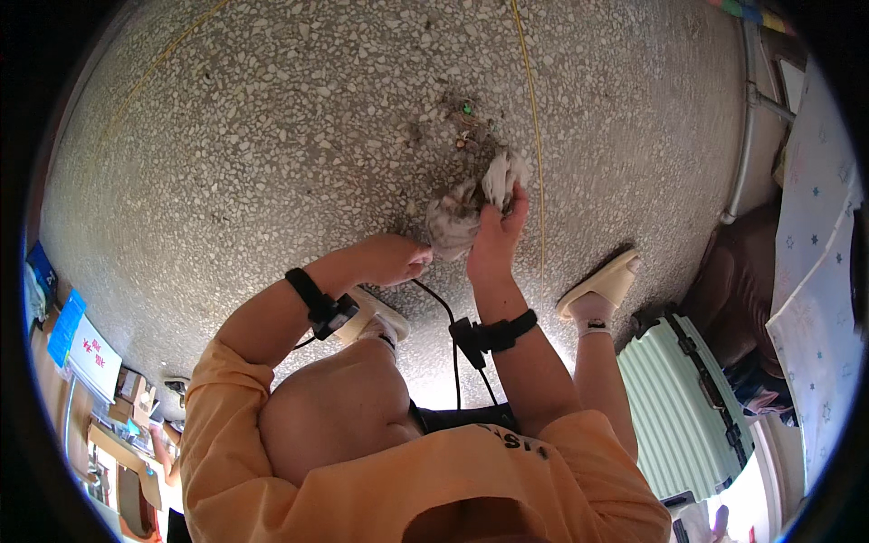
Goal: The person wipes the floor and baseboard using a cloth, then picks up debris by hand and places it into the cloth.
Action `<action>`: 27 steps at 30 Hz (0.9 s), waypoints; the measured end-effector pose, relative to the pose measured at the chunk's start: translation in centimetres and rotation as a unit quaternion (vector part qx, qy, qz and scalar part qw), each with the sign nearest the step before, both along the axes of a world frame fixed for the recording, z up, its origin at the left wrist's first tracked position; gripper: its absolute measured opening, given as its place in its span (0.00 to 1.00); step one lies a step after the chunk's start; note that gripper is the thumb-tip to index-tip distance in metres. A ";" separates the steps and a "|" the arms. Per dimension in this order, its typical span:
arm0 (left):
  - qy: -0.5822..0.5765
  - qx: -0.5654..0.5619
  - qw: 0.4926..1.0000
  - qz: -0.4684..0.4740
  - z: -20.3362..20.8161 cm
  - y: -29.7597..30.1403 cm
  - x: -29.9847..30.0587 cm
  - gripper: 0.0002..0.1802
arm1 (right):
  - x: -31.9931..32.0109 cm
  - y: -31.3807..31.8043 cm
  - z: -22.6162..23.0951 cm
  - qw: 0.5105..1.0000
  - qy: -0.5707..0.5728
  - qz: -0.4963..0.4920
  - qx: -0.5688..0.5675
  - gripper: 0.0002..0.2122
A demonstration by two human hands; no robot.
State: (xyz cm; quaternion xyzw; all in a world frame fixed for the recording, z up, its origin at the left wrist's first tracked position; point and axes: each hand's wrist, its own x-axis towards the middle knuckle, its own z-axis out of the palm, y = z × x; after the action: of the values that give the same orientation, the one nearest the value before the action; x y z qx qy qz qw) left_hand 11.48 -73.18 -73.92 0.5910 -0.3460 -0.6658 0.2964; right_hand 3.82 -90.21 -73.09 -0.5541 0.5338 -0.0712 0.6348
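Note:
My right hand (496,237) is closed around a crumpled white tissue (503,177), low over the speckled floor. Beside it lies a soft, grey-stained whitish bundle (453,217); whether it is cloth, paper or thin plastic I cannot make out. My left hand (396,260) is at the near left edge of this bundle, its fingers curled in, and what they pinch is hidden. Just beyond the tissue is a small heap of dust and litter (469,131), with a bright green scrap (467,108) and a reddish bit in it.
A yellow line (534,118) runs along the floor right of the litter. My slippered feet are on either side, one slipper (600,282) at the right. A pale green suitcase (679,407) lies at the lower right. Black cables (453,335) hang from my wrist straps.

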 end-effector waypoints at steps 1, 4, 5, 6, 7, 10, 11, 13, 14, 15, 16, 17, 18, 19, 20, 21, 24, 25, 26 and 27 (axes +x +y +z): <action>-0.008 0.005 1.000 0.010 -0.3 0.1 0.1 0.14 | 2.6 -0.2 2.2 0.999 -0.008 -0.022 0.030 0.25; -0.059 -0.029 0.997 0.038 -0.2 0.3 0.8 0.13 | 2.7 -4.5 4.0 0.997 -0.058 -0.038 0.021 0.22; -0.058 -0.029 0.997 0.044 0.1 0.5 1.2 0.13 | 1.6 -7.6 4.2 0.993 -0.111 -0.020 0.029 0.22; -0.039 -0.008 0.998 0.048 0.5 1.0 2.0 0.12 | 0.5 -10.7 4.9 0.990 -0.124 -0.022 0.070 0.22; -0.019 0.014 0.998 0.052 0.8 1.5 2.5 0.12 | 0.6 -13.8 5.5 0.980 -0.156 -0.017 0.122 0.21; -0.065 0.016 0.994 0.086 1.3 2.9 3.2 0.10 | 3.0 -20.8 4.3 0.985 -0.109 -0.041 -0.130 0.18; -0.069 0.009 0.994 0.086 1.4 3.0 3.6 0.10 | 2.6 -25.0 2.3 0.980 -0.089 -0.006 -0.175 0.20; -0.173 0.081 0.981 0.033 1.9 4.2 4.4 0.12 | 6.2 -26.1 0.2 0.980 0.011 -0.006 -0.197 0.21; -0.176 0.081 0.980 0.038 2.1 4.7 4.9 0.12 | 8.2 -26.4 -0.6 0.969 0.113 -0.008 -0.219 0.23; -0.215 0.101 0.968 0.079 2.4 5.4 5.5 0.10 | 10.3 -26.7 -1.7 0.947 0.215 -0.009 -0.236 0.24; -0.251 0.119 0.953 0.118 2.6 5.8 5.8 0.07 | 12.4 -27.1 -2.8 0.914 0.316 -0.010 -0.253 0.26; -0.253 0.113 0.953 0.120 2.5 5.5 6.4 0.07 | 14.3 -28.5 -4.6 0.888 0.295 0.068 -0.347 0.25; -0.258 0.108 0.951 0.135 2.3 5.5 6.7 0.07 | 16.8 -26.8 -5.6 0.863 0.246 0.163 -0.410 0.26; -0.263 0.098 0.948 0.148 2.2 5.4 6.9 0.06 | 19.4 -25.3 -6.0 0.819 0.188 0.253 -0.479 0.27; -0.262 0.101 0.948 0.148 1.5 4.8 6.9 0.06 | 22.0 -23.6 -6.4 0.765 0.127 0.329 -0.539 0.28; -0.259 0.057 0.951 0.157 0.4 3.8 6.5 0.07 | 24.5 -21.2 -6.6 0.733 0.067 0.374 -0.565 0.28; -0.248 -0.035 0.945 0.212 0.4 0.6 6.8 0.08 | 28.1 -12.3 -5.6 0.676 -0.043 0.503 -0.537 0.27; -0.241 -0.086 0.932 0.257 0.7 0.0 7.0 0.08 | 28.1 -10.2 -4.8 0.640 -0.091 0.560 -0.518 0.26; -0.240 -0.085 0.932 0.259 0.9 -0.2 7.3 0.08 | 27.6 -8.5 -4.0 0.599 -0.137 0.614 -0.496 0.26; -0.238 -0.088 0.933 0.257 0.9 -0.3 7.5 0.08 | 26.4 -6.7 -3.2 0.567 -0.119 0.657 -0.482 0.26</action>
State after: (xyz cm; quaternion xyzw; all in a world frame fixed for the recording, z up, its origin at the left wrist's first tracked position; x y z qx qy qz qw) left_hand 18.93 -73.47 -73.00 0.7722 -0.3000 -0.3741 0.4168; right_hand 30.23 -96.89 -76.29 -0.9624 -0.1717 0.0537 0.2035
